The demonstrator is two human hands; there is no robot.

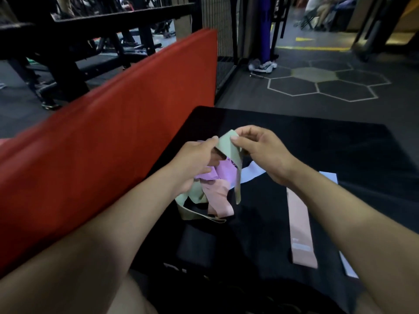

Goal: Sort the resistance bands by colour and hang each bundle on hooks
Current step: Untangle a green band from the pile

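Note:
Both hands are raised over a black mat. My right hand pinches the top of a pale green band between thumb and forefinger. My left hand grips a tangled bunch of bands: a purple band, a pink band and another green band hanging below it. The thumb of that hand touches the same green band the right one pinches. A second pink band lies flat on the mat to the right. A pale blue band lies behind the bunch, and another pale blue band shows past my right forearm.
A red padded mat stands on edge along the left. Black gym racks and a wire mesh panel are behind it. Dark floor with hexagon markings stretches to the right. People sit far off at the back right.

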